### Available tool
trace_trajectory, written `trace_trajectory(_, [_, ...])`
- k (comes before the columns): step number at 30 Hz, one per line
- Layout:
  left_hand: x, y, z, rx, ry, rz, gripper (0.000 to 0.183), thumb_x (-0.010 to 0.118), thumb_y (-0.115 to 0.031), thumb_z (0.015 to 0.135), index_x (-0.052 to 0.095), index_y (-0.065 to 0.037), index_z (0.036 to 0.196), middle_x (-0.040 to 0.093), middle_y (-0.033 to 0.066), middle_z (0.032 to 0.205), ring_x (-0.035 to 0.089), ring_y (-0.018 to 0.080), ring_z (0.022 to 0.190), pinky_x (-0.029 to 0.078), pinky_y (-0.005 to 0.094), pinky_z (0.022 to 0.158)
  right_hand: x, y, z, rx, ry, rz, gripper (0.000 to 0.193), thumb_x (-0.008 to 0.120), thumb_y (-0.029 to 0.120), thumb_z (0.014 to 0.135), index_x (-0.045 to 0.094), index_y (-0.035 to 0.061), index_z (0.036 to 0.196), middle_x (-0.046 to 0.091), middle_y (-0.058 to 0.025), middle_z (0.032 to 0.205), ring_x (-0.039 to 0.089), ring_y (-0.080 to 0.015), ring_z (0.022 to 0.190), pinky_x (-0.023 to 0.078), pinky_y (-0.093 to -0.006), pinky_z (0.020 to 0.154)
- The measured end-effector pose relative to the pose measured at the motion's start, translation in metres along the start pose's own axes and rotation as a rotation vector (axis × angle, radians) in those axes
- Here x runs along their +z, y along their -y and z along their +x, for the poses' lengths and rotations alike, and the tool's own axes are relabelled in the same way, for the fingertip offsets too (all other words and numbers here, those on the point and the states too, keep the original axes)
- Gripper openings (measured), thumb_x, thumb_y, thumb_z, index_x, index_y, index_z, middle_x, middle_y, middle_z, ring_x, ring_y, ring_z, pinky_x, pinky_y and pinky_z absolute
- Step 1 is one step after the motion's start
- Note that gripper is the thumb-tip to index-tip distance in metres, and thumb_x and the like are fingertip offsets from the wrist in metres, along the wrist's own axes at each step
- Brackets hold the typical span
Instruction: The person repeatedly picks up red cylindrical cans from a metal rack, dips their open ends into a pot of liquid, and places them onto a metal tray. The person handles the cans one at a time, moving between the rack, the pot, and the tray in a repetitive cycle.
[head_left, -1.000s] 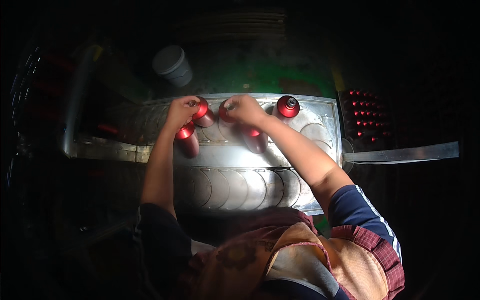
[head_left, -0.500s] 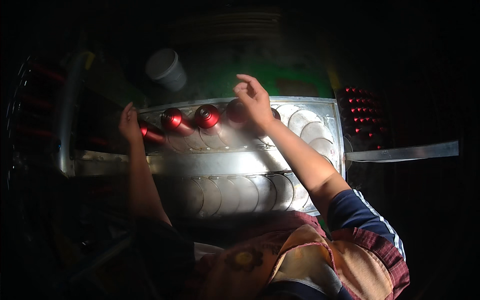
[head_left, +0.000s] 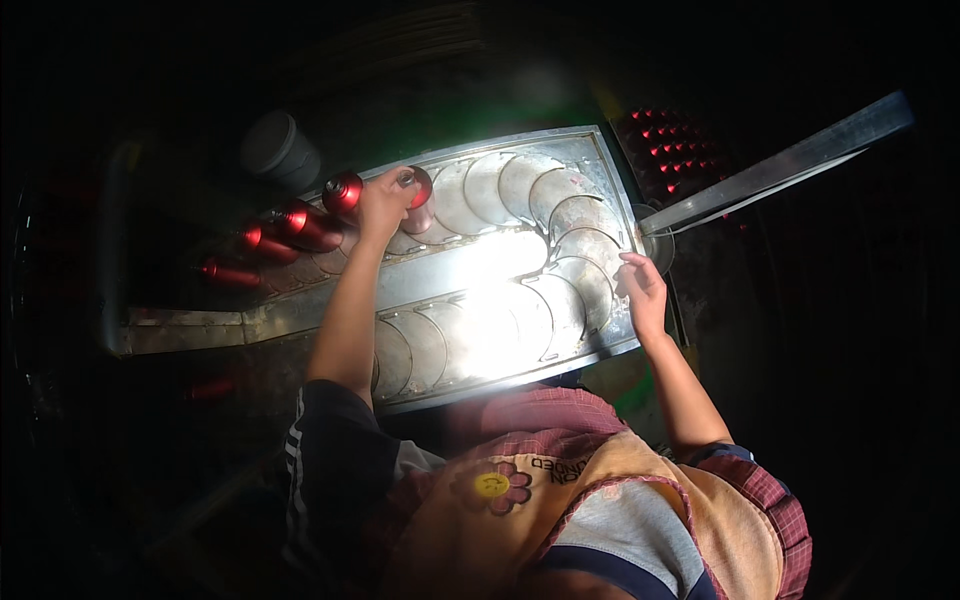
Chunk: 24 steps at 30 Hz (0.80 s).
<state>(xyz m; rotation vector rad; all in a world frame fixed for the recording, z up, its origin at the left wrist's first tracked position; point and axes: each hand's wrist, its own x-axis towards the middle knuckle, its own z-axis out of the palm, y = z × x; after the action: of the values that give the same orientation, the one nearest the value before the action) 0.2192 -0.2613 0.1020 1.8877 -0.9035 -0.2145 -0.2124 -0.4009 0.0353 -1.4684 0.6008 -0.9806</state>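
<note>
On a slat-chain conveyor (head_left: 482,190) of overlapping curved metal plates stands a row of shiny red metal bottles with narrow necks. My left hand (head_left: 383,208) reaches over the row, its fingers closed at the neck of the rightmost red bottle (head_left: 421,190). Just left of that hand is another red bottle (head_left: 343,192); further left, a red bottle (head_left: 307,224) and others lean outward in the view. Over the conveyor's right edge, my right hand (head_left: 645,292) is empty, with its fingers loosely bent and apart.
A smooth metal divider (head_left: 390,287) runs between the conveyor's two lanes, bright with glare at its right end. Beyond the far side stands a pale bucket (head_left: 281,150). Many red bottles (head_left: 675,150) are grouped at the far right, near a slanting metal rail (head_left: 790,165).
The view has turned, so the conveyor slants. My left hand has gone from the row's left end to the rightmost bottle's neck. My right hand has left the bottles for the conveyor's right edge.
</note>
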Motion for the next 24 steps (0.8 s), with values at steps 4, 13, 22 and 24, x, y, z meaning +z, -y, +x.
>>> trace_trajectory(4, [0.121,0.006,-0.059,-0.023,-0.143,-0.215,0.029,0.074,-0.014,0.084,0.071,-0.004,0.111,0.06,-0.0006,0.064,0.052,0.0058,0.046,0.039,0.0227,0.042,-0.181,-0.077,-0.032,0.064,-0.017,-0.015,0.019,0.058,0.005,0.098,0.061,0.002,0.117,0.059,0.0012,0.084,0.053,-0.0041,0.069,0.042,-0.0198,0.06])
trace_trajectory(13, [0.25,0.047,-0.44,-0.141,-0.927,-0.268,0.045,0.066,-0.016,0.095,0.053,-0.005,0.137,0.055,-0.0029,0.069,0.046,0.0048,0.05,0.034,0.0198,0.043,-0.455,-0.241,-0.025,0.056,0.376,-0.013,0.023,0.059,0.007,0.095,0.062,0.0033,0.118,0.063,-0.0012,0.087,0.057,-0.0058,0.072,0.046,-0.0204,0.064])
trace_trajectory(22, [0.321,-0.003,-0.484,-0.265,-0.613,-0.476,0.014,0.064,-0.017,0.096,0.066,-0.005,0.104,0.052,-0.0025,0.066,0.045,0.0045,0.052,0.035,0.02,0.045,-0.314,-0.224,-0.057,0.102,0.304,0.241,0.022,0.058,0.008,0.096,0.061,0.0038,0.116,0.063,-0.0017,0.087,0.056,-0.0064,0.071,0.045,-0.0208,0.063])
trace_trajectory(24, [0.355,-0.017,-0.479,-0.396,-0.448,-0.518,0.013,0.064,-0.015,0.096,0.067,-0.003,0.102,0.054,-0.0017,0.066,0.048,0.0062,0.052,0.035,0.0199,0.045,-0.31,-0.219,-0.058,0.077,0.266,0.255,0.022,0.059,0.009,0.095,0.062,0.004,0.116,0.063,-0.0015,0.087,0.056,-0.0064,0.071,0.045,-0.0206,0.063])
